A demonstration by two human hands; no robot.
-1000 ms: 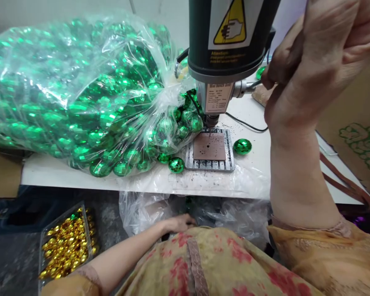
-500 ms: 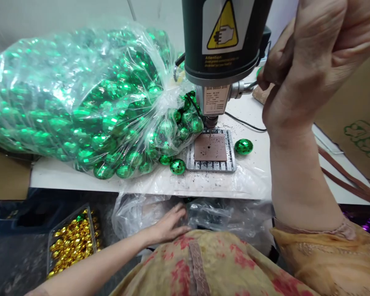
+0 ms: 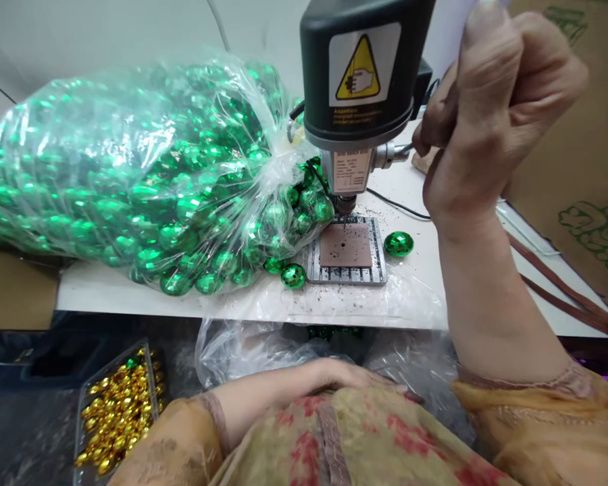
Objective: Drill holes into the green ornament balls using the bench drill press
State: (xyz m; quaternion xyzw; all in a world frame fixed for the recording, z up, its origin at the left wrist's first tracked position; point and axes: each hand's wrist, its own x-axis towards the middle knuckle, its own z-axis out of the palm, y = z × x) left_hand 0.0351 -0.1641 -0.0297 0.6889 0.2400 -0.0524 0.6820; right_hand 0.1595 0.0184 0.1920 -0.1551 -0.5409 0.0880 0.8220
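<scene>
My right hand [image 3: 491,115] is raised beside a black mini bench drill [image 3: 362,81], its fingers closed around the drill's feed handle, whose metal rod [image 3: 398,152] runs into the fist. Beneath the drill's chuck [image 3: 345,204], a brown square pad [image 3: 344,246] with a small hole lies on the slotted metal base [image 3: 377,273], dark shavings around it. One shiny green faceted bead [image 3: 398,244] rests right of the base, another green bead [image 3: 293,275] left of it. Low against the patterned clothing is my left hand [image 3: 357,376], near clear plastic; its fingers are mostly hidden.
A tied clear bag [image 3: 132,169] full of green beads lies across the left of the white table [image 3: 132,297]. Below, a clear tray [image 3: 150,378] holds gold beads. Cardboard boxes [image 3: 567,148] stand on the right, near a brown strap [image 3: 562,293]. A black cable [image 3: 398,204] crosses behind the base.
My left hand has moved right, from the plastic at the table's front edge to the lap. My right hand and the drill head appear slightly lower and further left in view.
</scene>
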